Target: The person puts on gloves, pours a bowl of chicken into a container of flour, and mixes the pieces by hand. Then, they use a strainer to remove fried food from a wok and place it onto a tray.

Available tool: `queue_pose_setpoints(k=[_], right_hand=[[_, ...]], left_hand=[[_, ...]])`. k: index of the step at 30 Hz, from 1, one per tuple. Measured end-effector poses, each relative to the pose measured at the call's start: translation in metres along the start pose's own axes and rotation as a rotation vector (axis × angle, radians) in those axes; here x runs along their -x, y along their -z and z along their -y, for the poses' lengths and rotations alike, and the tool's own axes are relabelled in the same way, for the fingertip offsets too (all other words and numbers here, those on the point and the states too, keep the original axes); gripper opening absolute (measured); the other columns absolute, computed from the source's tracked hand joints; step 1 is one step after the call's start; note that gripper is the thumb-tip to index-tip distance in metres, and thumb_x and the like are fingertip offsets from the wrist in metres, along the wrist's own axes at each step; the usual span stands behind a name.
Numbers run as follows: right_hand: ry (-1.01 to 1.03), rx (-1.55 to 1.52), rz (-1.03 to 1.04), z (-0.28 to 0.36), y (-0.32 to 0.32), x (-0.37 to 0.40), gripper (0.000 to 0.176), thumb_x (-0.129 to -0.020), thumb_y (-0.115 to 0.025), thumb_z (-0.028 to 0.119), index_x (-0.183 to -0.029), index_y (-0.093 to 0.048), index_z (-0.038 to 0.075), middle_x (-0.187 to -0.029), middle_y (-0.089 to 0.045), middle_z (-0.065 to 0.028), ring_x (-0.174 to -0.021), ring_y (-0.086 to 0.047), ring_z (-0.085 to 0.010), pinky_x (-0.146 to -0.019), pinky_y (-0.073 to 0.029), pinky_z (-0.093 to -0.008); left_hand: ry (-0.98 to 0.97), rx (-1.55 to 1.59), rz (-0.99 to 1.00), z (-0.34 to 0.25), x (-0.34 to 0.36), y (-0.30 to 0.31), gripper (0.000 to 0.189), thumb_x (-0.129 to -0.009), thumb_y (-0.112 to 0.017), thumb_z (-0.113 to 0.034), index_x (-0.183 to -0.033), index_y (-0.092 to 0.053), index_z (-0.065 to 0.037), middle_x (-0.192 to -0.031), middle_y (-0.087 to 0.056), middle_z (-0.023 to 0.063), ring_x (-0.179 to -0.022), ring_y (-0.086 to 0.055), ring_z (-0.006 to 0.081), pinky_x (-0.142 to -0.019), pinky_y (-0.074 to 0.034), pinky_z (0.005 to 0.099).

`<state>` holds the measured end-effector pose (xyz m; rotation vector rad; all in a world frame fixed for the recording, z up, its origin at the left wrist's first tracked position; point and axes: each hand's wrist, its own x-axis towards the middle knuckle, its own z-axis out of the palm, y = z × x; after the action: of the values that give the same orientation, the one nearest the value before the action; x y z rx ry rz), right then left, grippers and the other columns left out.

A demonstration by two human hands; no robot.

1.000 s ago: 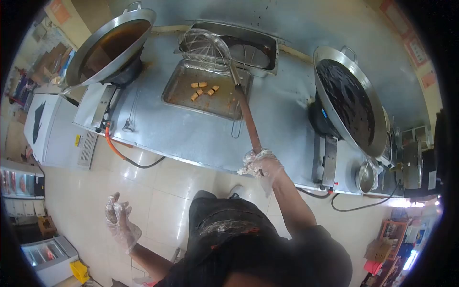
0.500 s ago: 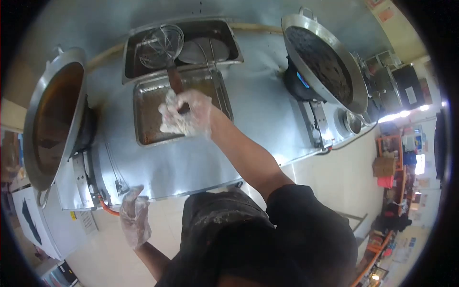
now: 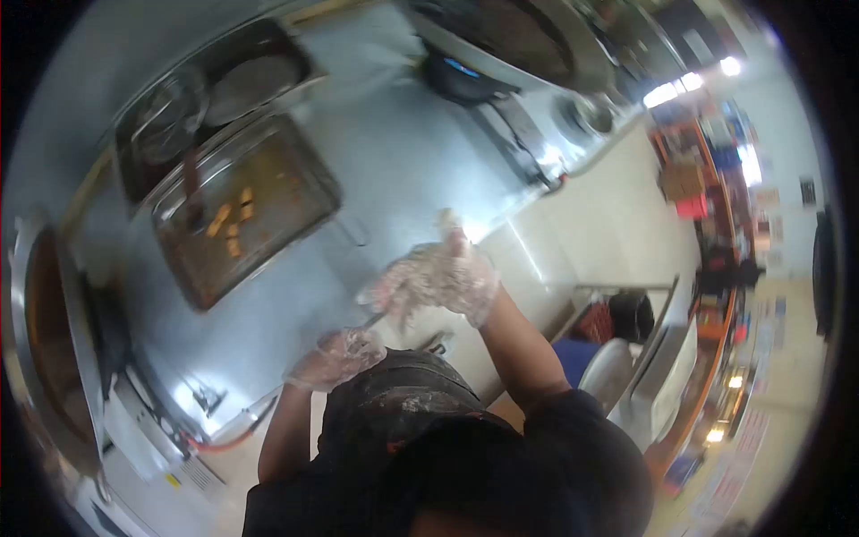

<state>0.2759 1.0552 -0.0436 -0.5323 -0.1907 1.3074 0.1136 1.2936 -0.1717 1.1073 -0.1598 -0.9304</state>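
My right hand (image 3: 438,279), in a clear glove smeared with pale batter, hovers past the counter's front edge. Its thumb points up and its fingers are spread, with nothing seen in them. Just below and to the left is my left hand (image 3: 338,360), also gloved, near my apron. Motion blurs its fingers, so I cannot make out how far they are curled. Up on the counter, a shallow metal tray (image 3: 300,215) holds several yellow-orange pieces (image 3: 234,219). A wire skimmer (image 3: 168,112) rests in a deep pan (image 3: 309,76) behind it, its wooden handle over the tray.
At the left edge stands a large wok (image 3: 88,349) of brown liquid. Another wok (image 3: 582,45) sits on a lit burner (image 3: 461,79) at the upper right. A hose (image 3: 234,440) runs along the counter front. To the right are a cart (image 3: 667,371) and shelves (image 3: 711,295).
My right hand has come away from above the tray, towards me. My left hand has moved right, close to it. The view has turned and shifted, and the pieces in the tray now show.
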Motion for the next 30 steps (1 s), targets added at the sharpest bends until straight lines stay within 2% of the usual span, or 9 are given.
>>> queue_pose_setpoints(k=[3, 4, 5, 8, 10, 17, 21, 28, 30], right_hand=[[0.296, -0.065, -0.498, -0.037, -0.009, 0.140, 0.110, -0.075, -0.022, 0.085, -0.113, -0.051, -0.015, -0.104, -0.059, -0.0304, -0.087, -0.062, -0.0393, -0.072, -0.052, -0.0519], [0.438, -0.134, -0.896, -0.044, -0.045, 0.167, 0.107, -0.074, -0.025, 0.084, -0.104, -0.056, -0.013, -0.099, -0.060, -0.0306, -0.080, -0.062, -0.0404, -0.072, -0.052, -0.0516], [0.542, -0.082, -0.925, -0.066, -0.038, 0.214, 0.098, -0.077, -0.028, 0.080, -0.098, -0.059, -0.010, -0.102, -0.058, -0.0327, -0.086, -0.059, -0.0452, -0.076, -0.047, -0.0587], [0.938, -0.623, -0.492, -0.126, -0.030, 0.346, 0.069, -0.083, -0.044, 0.066, -0.080, -0.056, -0.002, -0.106, -0.054, -0.0326, -0.103, -0.048, -0.0470, -0.094, -0.029, -0.0617], [0.901, -0.198, -0.902, -0.148, -0.042, 0.398, 0.087, -0.077, -0.045, 0.071, -0.094, -0.059, -0.013, -0.090, -0.062, -0.0284, -0.075, -0.061, -0.0445, -0.050, -0.050, -0.0621], [1.187, -0.375, -1.151, -0.223, -0.041, 0.543, 0.084, -0.083, -0.038, 0.066, -0.089, -0.061, -0.015, -0.086, -0.060, -0.0274, -0.065, -0.058, -0.0391, -0.048, -0.049, -0.0551], [1.264, -0.331, -1.083, -0.197, -0.029, 0.576, 0.084, -0.084, -0.040, 0.064, -0.089, -0.060, -0.017, -0.087, -0.060, -0.0294, -0.067, -0.060, -0.0407, -0.050, -0.051, -0.0557], [1.157, -0.263, -0.948, -0.080, 0.038, 0.583, 0.067, -0.087, -0.049, 0.051, -0.095, -0.060, -0.015, -0.090, -0.062, -0.0288, -0.068, -0.061, -0.0426, -0.061, -0.052, -0.0541], [1.095, -0.294, -1.093, -0.052, 0.049, 0.581, 0.062, -0.088, -0.049, 0.048, -0.093, -0.061, -0.012, -0.088, -0.063, -0.0267, -0.068, -0.062, -0.0403, -0.060, -0.052, -0.0500]], left_hand=[[-0.146, -0.472, 0.216, 0.016, -0.083, -0.021, 0.041, -0.096, -0.043, -0.028, -0.135, -0.043, -0.016, -0.133, -0.044, 0.0066, -0.126, -0.041, 0.0222, -0.099, -0.037, 0.0324], [-0.045, -0.772, 0.262, -0.001, -0.116, -0.038, 0.043, -0.097, -0.038, -0.031, -0.137, -0.041, -0.016, -0.136, -0.044, 0.0078, -0.127, -0.041, 0.0226, -0.101, -0.035, 0.0348], [0.040, -1.079, 0.345, -0.017, -0.148, -0.056, 0.045, -0.098, -0.033, -0.034, -0.139, -0.039, -0.015, -0.138, -0.043, 0.0089, -0.128, -0.040, 0.0230, -0.103, -0.034, 0.0373], [0.155, -0.420, 0.130, -0.024, -0.232, -0.118, 0.052, -0.096, -0.039, -0.047, -0.134, -0.045, -0.011, -0.124, -0.056, 0.0067, -0.109, -0.054, 0.0186, -0.092, -0.044, 0.0364], [0.161, -0.398, 0.065, -0.042, -0.278, -0.132, 0.052, -0.094, -0.043, -0.048, -0.131, -0.048, -0.011, -0.120, -0.058, 0.0052, -0.105, -0.057, 0.0198, -0.087, -0.048, 0.0371], [0.200, -0.142, -0.288, -0.040, -0.455, -0.169, 0.049, -0.083, -0.065, -0.047, -0.110, -0.056, -0.008, -0.096, -0.064, 0.0083, -0.073, -0.061, 0.0174, -0.060, -0.052, 0.0320], [0.134, -0.186, -0.363, -0.050, -0.521, -0.186, 0.071, -0.087, -0.049, -0.059, -0.128, -0.043, -0.001, -0.115, -0.059, 0.0179, -0.091, -0.061, 0.0293, -0.076, -0.051, 0.0437], [-0.069, 0.217, -0.613, -0.060, -0.575, -0.167, 0.051, -0.088, -0.060, -0.041, -0.121, -0.049, -0.005, -0.101, -0.065, 0.0152, -0.074, -0.064, 0.0261, -0.061, -0.053, 0.0374], [-0.075, 0.277, -0.507, -0.040, -0.573, -0.142, 0.055, -0.091, -0.049, -0.049, -0.126, -0.049, -0.006, -0.110, -0.063, 0.0146, -0.085, -0.063, 0.0288, -0.073, -0.051, 0.0407]])
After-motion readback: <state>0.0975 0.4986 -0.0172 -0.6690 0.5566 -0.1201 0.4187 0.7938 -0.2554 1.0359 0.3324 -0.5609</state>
